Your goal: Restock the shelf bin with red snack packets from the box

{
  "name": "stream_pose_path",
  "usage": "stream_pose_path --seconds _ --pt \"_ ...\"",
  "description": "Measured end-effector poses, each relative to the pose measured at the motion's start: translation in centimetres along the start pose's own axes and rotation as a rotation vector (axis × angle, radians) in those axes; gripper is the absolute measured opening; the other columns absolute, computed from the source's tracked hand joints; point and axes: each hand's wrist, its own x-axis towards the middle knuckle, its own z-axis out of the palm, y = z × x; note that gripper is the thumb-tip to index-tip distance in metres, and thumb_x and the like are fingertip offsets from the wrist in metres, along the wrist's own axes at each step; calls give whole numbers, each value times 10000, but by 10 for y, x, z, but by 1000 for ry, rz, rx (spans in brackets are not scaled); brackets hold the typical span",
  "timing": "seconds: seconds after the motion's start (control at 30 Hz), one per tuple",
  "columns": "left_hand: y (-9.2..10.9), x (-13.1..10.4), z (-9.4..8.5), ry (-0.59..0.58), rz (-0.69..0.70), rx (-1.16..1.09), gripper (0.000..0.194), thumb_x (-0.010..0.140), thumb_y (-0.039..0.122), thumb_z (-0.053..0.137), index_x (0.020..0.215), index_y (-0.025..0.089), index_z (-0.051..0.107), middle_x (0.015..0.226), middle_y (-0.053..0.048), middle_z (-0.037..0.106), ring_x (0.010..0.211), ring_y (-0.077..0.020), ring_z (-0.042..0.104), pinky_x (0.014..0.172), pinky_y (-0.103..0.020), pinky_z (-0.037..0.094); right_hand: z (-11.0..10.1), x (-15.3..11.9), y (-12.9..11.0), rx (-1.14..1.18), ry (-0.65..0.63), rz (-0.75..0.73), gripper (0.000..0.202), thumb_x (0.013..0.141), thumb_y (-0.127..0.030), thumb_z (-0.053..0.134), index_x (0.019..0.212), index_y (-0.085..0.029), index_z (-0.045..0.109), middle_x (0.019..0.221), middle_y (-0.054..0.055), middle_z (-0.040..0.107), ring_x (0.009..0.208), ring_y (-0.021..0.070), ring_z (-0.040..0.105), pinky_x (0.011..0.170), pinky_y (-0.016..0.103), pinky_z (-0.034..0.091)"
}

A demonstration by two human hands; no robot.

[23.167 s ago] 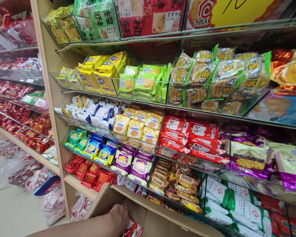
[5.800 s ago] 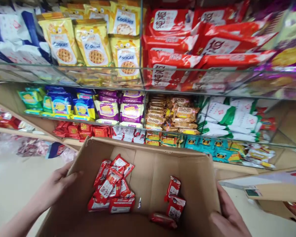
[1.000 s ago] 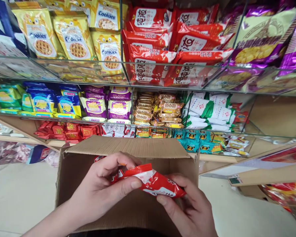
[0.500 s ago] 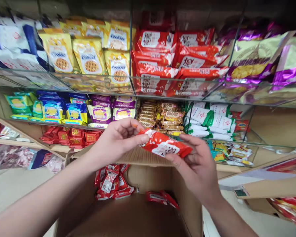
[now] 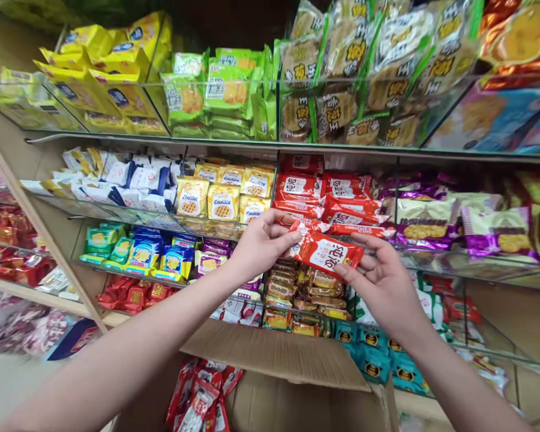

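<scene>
Between my two hands is a red snack packet [image 5: 326, 251] with a white label, face toward me. My left hand [image 5: 270, 240] pinches its left end between thumb and fingers. My right hand [image 5: 382, 279] grips the right end, thumb on the front face. Just behind the packet, similar red packets [image 5: 299, 185] lie stacked in a compartment of the middle shelf. Below my hands stands an open cardboard box [image 5: 274, 354], with more loose red packets [image 5: 200, 399] inside at its left.
Yellow cookie packets [image 5: 224, 203] sit left of the red stack, and purple-and-cream packets [image 5: 425, 222] sit right. Clear glass lips [image 5: 234, 141] front the shelves. Green packets [image 5: 229, 87] and clear-wrapped round crackers [image 5: 355, 48] fill the upper shelf. Brown packets [image 5: 281, 285] are below.
Both hands have raised the packet from in front of the lower shelf to the red stack's front edge. The view has tilted up, showing the upper shelf and less of the box.
</scene>
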Motion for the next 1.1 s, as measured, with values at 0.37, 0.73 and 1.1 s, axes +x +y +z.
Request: stream_pose_path --seconds 0.37,0.73,1.1 --pt "9 -14 -12 -193 -97 -42 342 653 171 696 958 161 542 731 16 641 617 -87 583 577 -221 454 10 -1 -8 44 37 53 521 645 -291 730 1071 -243 434 956 62 663 846 187 642 766 354 528" --pt "-7 -38 2 3 -31 -83 262 702 205 656 910 167 501 833 -8 596 729 -106 587 660 -247 478 34 -1 -18 134 22 93 349 720 -358 658 1000 -198 524 1056 72 649 940 188 613 870 373 477" --pt "17 19 -56 39 943 1161 303 824 238 506 1120 173 528 1216 -103 550 1192 -241 425 988 -468 347 -18 117 -66 -1366 -47 -765 306 852 -214 443 1110 -96 558 1078 148 631 973 266 575 833 398 446"
